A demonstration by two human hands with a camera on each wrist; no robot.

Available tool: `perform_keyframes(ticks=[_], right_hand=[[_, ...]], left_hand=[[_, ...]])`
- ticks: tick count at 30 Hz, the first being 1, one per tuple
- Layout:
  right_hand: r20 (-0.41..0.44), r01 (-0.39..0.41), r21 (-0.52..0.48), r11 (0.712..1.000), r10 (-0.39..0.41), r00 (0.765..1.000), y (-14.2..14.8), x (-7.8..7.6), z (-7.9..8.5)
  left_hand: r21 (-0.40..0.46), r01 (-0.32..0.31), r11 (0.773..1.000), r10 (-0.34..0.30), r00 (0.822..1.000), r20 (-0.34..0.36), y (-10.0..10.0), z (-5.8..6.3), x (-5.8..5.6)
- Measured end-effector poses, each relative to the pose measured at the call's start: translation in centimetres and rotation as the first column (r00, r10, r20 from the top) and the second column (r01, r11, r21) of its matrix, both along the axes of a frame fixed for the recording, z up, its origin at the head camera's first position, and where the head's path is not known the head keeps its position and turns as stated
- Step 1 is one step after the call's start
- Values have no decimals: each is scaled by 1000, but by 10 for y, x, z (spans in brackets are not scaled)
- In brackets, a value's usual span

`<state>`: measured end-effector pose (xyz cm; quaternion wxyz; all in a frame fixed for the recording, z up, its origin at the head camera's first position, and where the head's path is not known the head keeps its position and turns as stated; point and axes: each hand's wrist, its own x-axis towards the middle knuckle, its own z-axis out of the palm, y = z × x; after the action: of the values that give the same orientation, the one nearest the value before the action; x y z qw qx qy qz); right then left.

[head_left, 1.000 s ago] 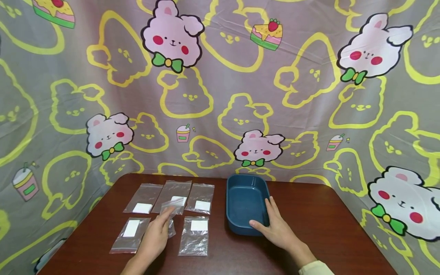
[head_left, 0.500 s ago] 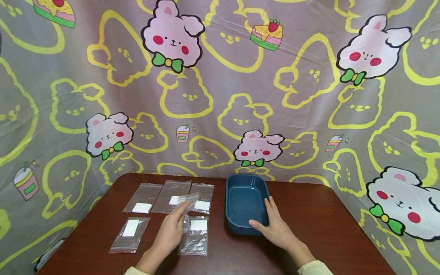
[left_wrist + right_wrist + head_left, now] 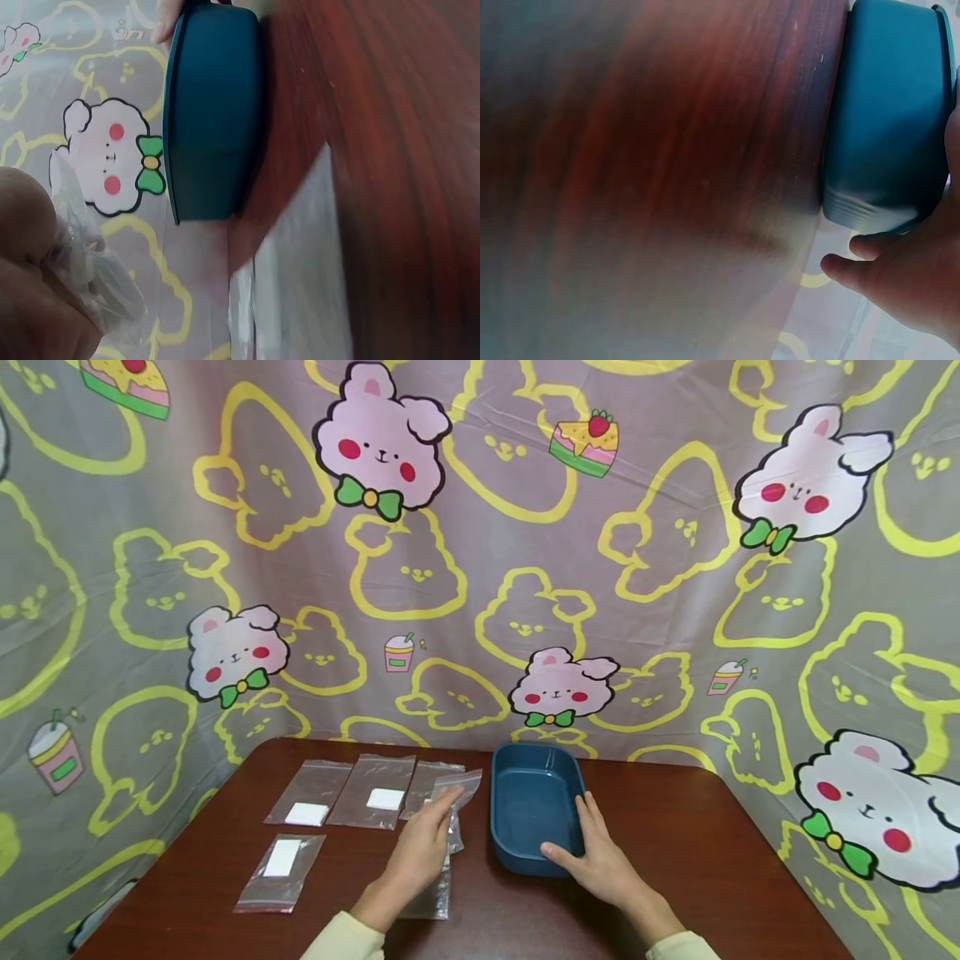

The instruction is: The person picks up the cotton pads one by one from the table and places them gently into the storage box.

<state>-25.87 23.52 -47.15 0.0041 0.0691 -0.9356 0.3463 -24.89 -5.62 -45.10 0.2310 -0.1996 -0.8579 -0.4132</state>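
Note:
In the head view my left hand pinches a clear zip-lock bag by its upper part, raised above the table just left of a blue rectangular dish. Crumpled clear plastic also shows at the fingers in the left wrist view. My right hand rests against the dish's near right corner, thumb at the near rim and fingers stretched along the right side. Nothing lies inside the dish. Below the left hand, another zip-lock bag lies partly hidden on the table.
Two bags with white labels, a back-left bag and a middle bag, lie beside a partly covered third bag. Nearer is a front-left bag. A patterned curtain stands behind and beside the brown table.
My left hand has moved right with the pinched bag, from over the left bags to close beside the dish. The right hand stays at the dish.

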Motion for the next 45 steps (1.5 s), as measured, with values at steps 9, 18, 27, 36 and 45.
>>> perform_keyframes(ticks=[9,18,27,36,45], right_hand=[[-18,-1,0,1000,1,1000,2,0,-1],[-37,-19,-7,1000,18,999,-1,1,-3],[-57,-12,-21,1000,11,998,-3,2,-1],[-59,-16,-25,1000,15,998,-3,2,-2],[-56,-10,-21,1000,9,998,0,1,-5]], left_hand=[[-5,61,998,-61,998,27,34,11,-10],[-18,109,994,-108,993,48,66,17,-22],[-79,121,989,-109,983,147,92,20,-30],[-109,127,986,-104,975,198,109,18,-39],[-135,139,981,-105,966,234,116,15,-44]])
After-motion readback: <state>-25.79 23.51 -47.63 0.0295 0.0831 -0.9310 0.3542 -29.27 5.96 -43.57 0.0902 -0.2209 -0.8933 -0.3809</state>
